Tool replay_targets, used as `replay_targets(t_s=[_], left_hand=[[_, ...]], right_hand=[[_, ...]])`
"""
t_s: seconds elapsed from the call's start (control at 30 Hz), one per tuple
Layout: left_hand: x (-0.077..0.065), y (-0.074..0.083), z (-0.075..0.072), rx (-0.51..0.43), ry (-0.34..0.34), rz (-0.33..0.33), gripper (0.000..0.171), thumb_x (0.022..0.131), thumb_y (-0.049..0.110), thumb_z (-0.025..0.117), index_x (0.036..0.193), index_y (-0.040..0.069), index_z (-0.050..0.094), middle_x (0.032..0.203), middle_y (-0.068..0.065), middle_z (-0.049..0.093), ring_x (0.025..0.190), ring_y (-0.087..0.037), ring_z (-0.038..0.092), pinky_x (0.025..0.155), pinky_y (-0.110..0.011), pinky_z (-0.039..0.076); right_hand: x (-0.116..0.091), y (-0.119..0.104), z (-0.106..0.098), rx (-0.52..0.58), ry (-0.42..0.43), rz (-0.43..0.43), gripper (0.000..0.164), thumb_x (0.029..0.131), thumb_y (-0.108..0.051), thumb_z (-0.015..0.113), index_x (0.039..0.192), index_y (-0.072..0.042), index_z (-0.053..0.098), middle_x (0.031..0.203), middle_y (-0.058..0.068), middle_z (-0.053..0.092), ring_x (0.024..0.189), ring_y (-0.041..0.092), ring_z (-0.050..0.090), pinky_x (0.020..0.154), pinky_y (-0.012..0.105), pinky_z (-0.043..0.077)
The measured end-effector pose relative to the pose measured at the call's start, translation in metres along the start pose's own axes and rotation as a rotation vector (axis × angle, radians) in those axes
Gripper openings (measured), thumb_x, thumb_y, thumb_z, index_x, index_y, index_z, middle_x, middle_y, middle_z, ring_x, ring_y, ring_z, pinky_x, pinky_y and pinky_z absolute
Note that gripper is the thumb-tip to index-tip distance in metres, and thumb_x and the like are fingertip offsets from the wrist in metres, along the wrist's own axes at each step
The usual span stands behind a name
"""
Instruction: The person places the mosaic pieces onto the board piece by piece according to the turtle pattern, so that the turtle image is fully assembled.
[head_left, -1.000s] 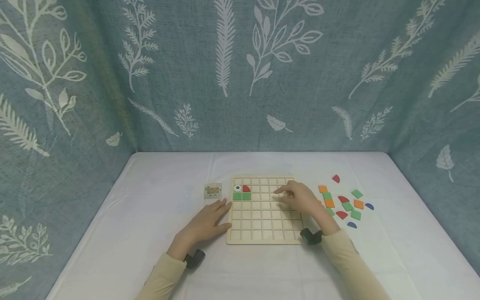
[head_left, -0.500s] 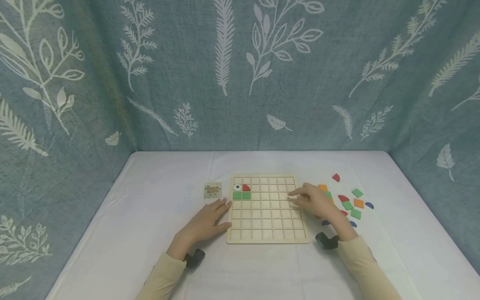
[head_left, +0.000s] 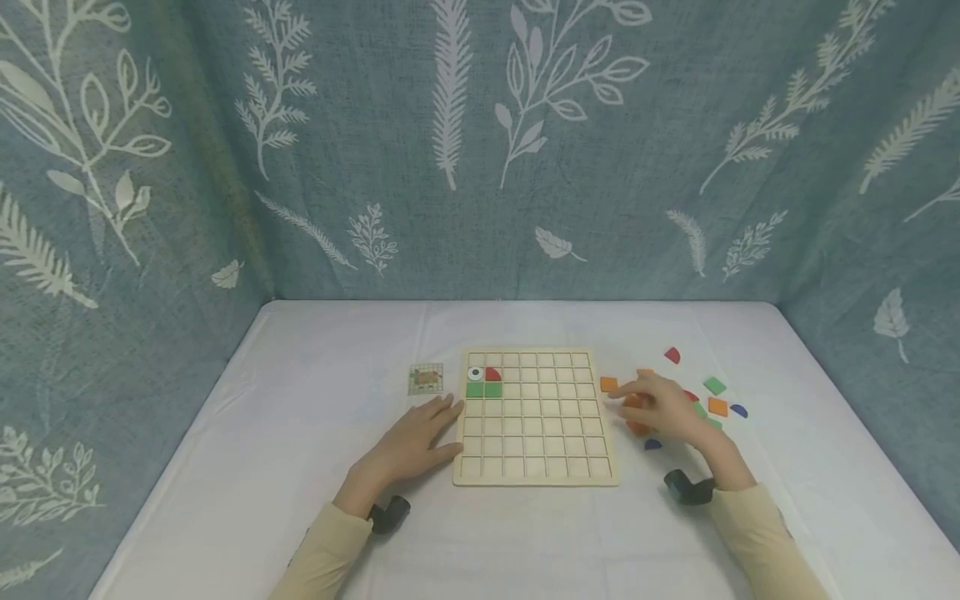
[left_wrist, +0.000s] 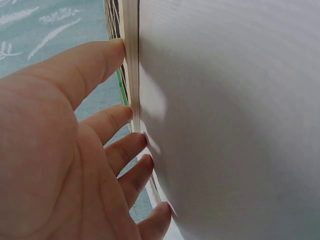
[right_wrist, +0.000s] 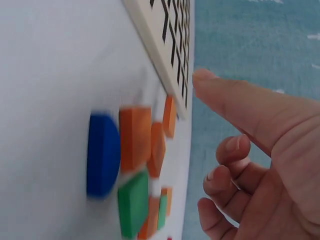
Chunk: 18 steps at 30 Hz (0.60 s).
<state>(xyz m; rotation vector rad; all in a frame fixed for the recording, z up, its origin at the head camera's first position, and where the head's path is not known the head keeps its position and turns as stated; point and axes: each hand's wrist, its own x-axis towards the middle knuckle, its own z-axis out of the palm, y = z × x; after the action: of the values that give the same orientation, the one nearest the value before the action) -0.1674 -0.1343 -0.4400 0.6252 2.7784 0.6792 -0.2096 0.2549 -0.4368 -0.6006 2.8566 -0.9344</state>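
Note:
A pale wooden grid board (head_left: 532, 442) lies mid-table. In its upper left cells are a white eye tile (head_left: 476, 374), a red quarter-circle (head_left: 492, 374) and two green squares (head_left: 483, 390). Against the board's left edge (left_wrist: 131, 60) rests my left hand (head_left: 408, 446), with thumb and fingertips touching the side. My right hand (head_left: 667, 410) hovers over loose pieces right of the board, holding nothing. An orange square (head_left: 609, 384) lies beside the board, just left of those fingertips. Below the hand in the right wrist view are a blue half-circle (right_wrist: 103, 154) and a green square (right_wrist: 133, 205).
A small printed card (head_left: 426, 379) lies left of the board. More pieces are scattered at the right: a red quarter-circle (head_left: 672, 355), a green square (head_left: 715, 386), an orange square (head_left: 717, 407) and a blue half-circle (head_left: 738, 411). A patterned curtain (head_left: 480, 242) stands behind the white table.
My right hand has moved right, from over the board to over the loose pieces. The orange square by the board's edge now shows. My left hand has stayed put.

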Motion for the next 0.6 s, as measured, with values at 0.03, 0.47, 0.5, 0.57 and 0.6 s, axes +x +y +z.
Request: replay_targets(t_s=[0.03, 0.47, 0.5, 0.57, 0.6], left_hand=[[0.000, -0.001, 0.000, 0.000, 0.001, 0.003, 0.061, 0.091, 0.036, 0.056, 0.141, 0.006, 0.038, 0.147, -0.017, 0.033, 0.137, -0.036, 0.027, 0.114, -0.051, 0.021], [0.003, -0.004, 0.003, 0.004, -0.009, -0.009, 0.062, 0.091, 0.037, 0.055, 0.142, 0.008, 0.037, 0.148, -0.015, 0.032, 0.138, -0.034, 0.025, 0.115, -0.049, 0.019], [0.003, -0.004, 0.003, 0.006, -0.009, -0.008, 0.062, 0.091, 0.037, 0.055, 0.142, 0.008, 0.037, 0.148, -0.015, 0.032, 0.138, -0.033, 0.025, 0.115, -0.049, 0.019], [0.003, -0.004, 0.003, 0.004, -0.008, -0.002, 0.062, 0.091, 0.038, 0.055, 0.142, 0.008, 0.037, 0.148, -0.016, 0.032, 0.138, -0.034, 0.026, 0.115, -0.050, 0.020], [0.003, -0.004, 0.003, 0.003, -0.009, 0.000, 0.062, 0.091, 0.038, 0.055, 0.142, 0.008, 0.037, 0.148, -0.016, 0.032, 0.138, -0.034, 0.026, 0.115, -0.050, 0.020]], right_hand=[[-0.002, 0.002, -0.002, -0.001, -0.015, 0.017, 0.020, 0.081, -0.016, 0.072, 0.101, -0.012, 0.071, 0.077, 0.000, 0.049, 0.064, 0.011, 0.038, 0.053, 0.021, 0.034], [-0.023, 0.026, -0.020, -0.028, -0.094, 0.047, 0.024, 0.077, -0.013, 0.075, 0.100, -0.017, 0.072, 0.081, -0.002, 0.052, 0.072, 0.013, 0.041, 0.060, 0.021, 0.040], [-0.024, 0.027, -0.022, -0.027, -0.096, 0.058, 0.024, 0.077, -0.014, 0.075, 0.101, -0.017, 0.071, 0.083, -0.002, 0.053, 0.073, 0.012, 0.041, 0.061, 0.020, 0.041], [-0.026, 0.028, -0.024, -0.031, -0.098, 0.063, 0.025, 0.077, -0.014, 0.075, 0.102, -0.018, 0.071, 0.084, -0.002, 0.053, 0.074, 0.013, 0.041, 0.061, 0.021, 0.041], [-0.027, 0.029, -0.025, -0.031, -0.096, 0.065, 0.026, 0.077, -0.014, 0.075, 0.102, -0.017, 0.070, 0.084, -0.001, 0.053, 0.074, 0.013, 0.041, 0.061, 0.021, 0.041]])
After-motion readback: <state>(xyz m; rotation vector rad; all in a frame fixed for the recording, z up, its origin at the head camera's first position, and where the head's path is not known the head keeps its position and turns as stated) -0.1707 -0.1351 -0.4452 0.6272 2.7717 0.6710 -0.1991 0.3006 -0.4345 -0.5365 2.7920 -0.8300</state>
